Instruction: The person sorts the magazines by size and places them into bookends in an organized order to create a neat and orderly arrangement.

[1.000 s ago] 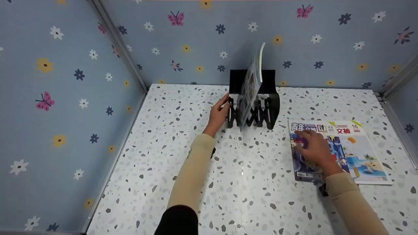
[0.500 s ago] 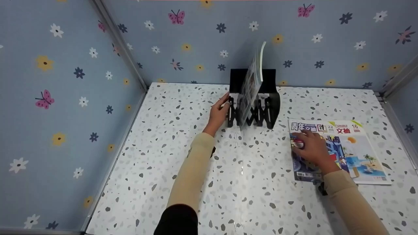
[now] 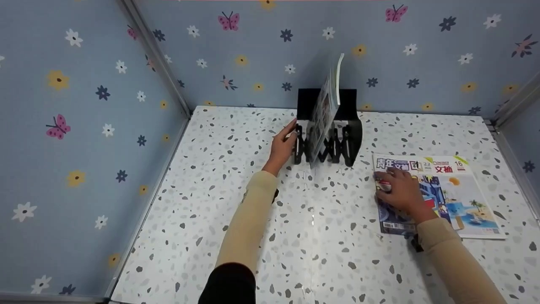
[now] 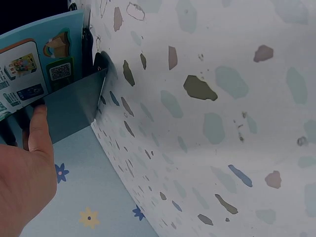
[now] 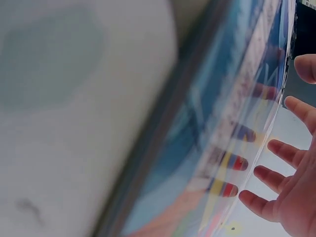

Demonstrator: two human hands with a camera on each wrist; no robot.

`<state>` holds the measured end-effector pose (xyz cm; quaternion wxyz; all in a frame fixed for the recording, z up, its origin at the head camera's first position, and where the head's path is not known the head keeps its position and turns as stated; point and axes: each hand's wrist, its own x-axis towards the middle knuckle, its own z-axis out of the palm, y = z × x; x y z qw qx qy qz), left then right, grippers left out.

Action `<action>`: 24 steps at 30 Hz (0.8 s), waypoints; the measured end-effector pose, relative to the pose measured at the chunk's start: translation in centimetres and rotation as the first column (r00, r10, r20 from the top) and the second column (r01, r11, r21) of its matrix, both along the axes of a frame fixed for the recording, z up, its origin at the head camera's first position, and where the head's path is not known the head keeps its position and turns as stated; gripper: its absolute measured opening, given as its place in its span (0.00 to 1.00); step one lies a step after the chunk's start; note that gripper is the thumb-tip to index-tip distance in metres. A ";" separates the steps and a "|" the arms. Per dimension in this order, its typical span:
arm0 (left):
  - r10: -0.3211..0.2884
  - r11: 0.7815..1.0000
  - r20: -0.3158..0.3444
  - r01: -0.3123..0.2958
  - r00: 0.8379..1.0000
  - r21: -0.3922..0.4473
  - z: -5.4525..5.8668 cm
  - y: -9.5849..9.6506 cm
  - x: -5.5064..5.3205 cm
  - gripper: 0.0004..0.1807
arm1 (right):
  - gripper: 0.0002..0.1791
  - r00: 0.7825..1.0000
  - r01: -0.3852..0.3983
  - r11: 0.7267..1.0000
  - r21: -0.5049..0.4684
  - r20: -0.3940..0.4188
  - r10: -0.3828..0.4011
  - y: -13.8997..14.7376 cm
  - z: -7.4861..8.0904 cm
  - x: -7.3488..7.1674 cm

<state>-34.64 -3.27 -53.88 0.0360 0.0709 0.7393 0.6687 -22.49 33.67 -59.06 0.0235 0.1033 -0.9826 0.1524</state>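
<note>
My left hand [image 3: 282, 147] rests against the left end of a black expandable bookend [image 3: 354, 139] by the back wall. In the left wrist view, one fingertip touches the flat outer face of its end plate [image 4: 74, 111]. A thin magazine [image 3: 325, 112] stands upright in the bookend, leaning slightly. My right hand [image 3: 400, 191] lies over a blue-covered magazine [image 3: 392, 217], fingers towards its left edge. Its fingers [image 5: 284, 150] are spread in the right wrist view, tips at or close to the glossy cover. This magazine overlaps another with a beach cover [image 3: 481, 207].
The speckled white table [image 3: 236, 139] meets a blue flower-patterned back wall [image 3: 253, 46]. Another patterned panel [image 3: 84, 160] closes off the left side, and a metal-framed panel [image 3: 523, 126] bounds the right. Both flat magazines lie at the table's right, apart from the bookend.
My right hand has shifted slightly left over the blue-covered magazine, its fingers moving onto the left edge. The left hand and the bookend stay in place.
</note>
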 end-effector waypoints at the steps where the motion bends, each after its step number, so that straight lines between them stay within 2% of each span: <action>1: -0.002 1.000 0.001 0.002 1.000 0.002 0.0 0.0 0.0 0.23 | 0.33 1.000 0.001 1.000 0.006 0.005 -0.001 -0.1 0.0 0.0; 7: 0.000 1.000 -0.004 0.000 1.000 0.016 0.1 0.0 0.0 0.23 | 0.35 0.999 0.002 1.000 0.011 0.039 -0.002 0.0 0.1 -0.1; 18: 0.003 1.000 -0.005 -0.003 1.000 0.021 0.0 0.1 0.0 0.23 | 0.34 0.999 -0.007 1.000 0.029 0.053 0.006 -0.1 -0.2 -0.3; 20: -0.011 1.000 0.014 0.010 1.000 0.029 0.5 0.0 0.1 0.23 | 0.34 0.998 -0.011 0.999 0.040 0.055 0.009 0.0 -0.3 -0.4; 24: -0.052 0.998 0.046 0.050 0.998 0.037 2.1 -0.4 0.8 0.25 | 0.34 0.998 -0.014 0.999 0.052 0.055 0.011 0.1 -0.5 -0.5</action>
